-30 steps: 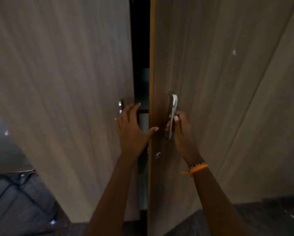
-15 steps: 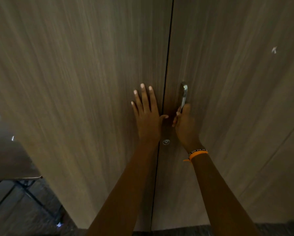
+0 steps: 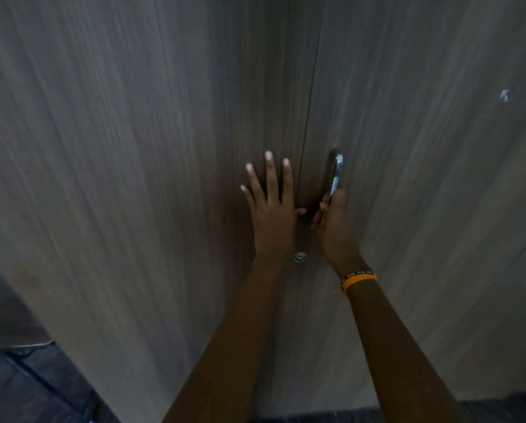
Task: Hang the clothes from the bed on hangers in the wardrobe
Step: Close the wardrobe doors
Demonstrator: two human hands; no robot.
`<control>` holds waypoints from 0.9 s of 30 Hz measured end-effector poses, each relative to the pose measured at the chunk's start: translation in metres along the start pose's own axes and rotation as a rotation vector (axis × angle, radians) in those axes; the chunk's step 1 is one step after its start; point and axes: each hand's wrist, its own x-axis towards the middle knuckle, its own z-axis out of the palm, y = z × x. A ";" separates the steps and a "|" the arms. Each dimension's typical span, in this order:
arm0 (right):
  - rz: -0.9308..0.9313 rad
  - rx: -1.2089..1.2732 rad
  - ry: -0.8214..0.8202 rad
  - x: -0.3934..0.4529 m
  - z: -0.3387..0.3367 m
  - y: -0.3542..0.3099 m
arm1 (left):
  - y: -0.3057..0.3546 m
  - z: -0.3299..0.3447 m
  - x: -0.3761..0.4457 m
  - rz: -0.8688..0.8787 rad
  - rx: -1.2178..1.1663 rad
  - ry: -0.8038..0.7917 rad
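Wardrobe doors (image 3: 164,178) stand shut, filling the view. Left hand (image 3: 272,215) lies flat, fingers straight, at 12 o'clock; right hand (image 3: 335,227) grips the metal handle (image 3: 335,174) at 1 o'clock. Panels judged stiff, heavy; pull by handle

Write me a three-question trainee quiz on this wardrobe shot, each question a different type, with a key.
1. True or false: the left hand lies flat, fingers straight, on the left door.
2. Multiple choice: what does the right hand grip? A) a hanger B) the metal handle C) the round lock
3. Fill in: the two wardrobe doors meet at a thin seam, so the wardrobe is ____.

Key: 1 true; 2 B; 3 closed.
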 end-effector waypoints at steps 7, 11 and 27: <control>-0.023 -0.112 0.011 -0.013 -0.006 -0.004 | -0.007 -0.017 -0.010 0.080 -0.011 -0.132; -0.073 -0.132 -0.069 -0.038 -0.009 0.005 | -0.023 -0.030 -0.024 0.187 -0.168 -0.254; -0.383 -0.413 -0.429 -0.208 0.043 -0.050 | -0.089 -0.149 -0.182 -0.053 -0.272 -0.501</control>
